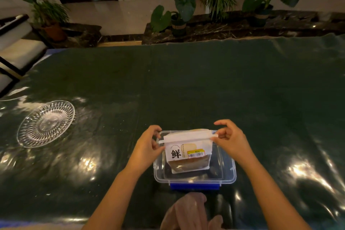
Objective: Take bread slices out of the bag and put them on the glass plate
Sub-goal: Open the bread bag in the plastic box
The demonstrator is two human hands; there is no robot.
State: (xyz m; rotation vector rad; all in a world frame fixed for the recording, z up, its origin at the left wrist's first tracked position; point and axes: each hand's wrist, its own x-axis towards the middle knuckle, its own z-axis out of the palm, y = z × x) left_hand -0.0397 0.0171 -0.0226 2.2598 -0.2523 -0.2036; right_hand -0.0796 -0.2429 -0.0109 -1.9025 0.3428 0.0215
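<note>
A white bread bag (188, 152) with a black character and a yellow barcode sticker stands upright inside a clear plastic box (226, 172). Brown bread shows through its lower window. My left hand (148, 144) pinches the left end of the bag's folded, sealed top strip. My right hand (228, 137) pinches the right end of the same strip. The top looks closed. A cut-glass plate (28, 132) lies far to the left on the table, holding nothing.
The table is covered with a dark green glossy sheet (186, 80). The box has a blue latch (195, 186) at its near side. Thin transparent plastic gloves (190, 213) lie at the front edge. Potted plants (179, 11) stand behind the table.
</note>
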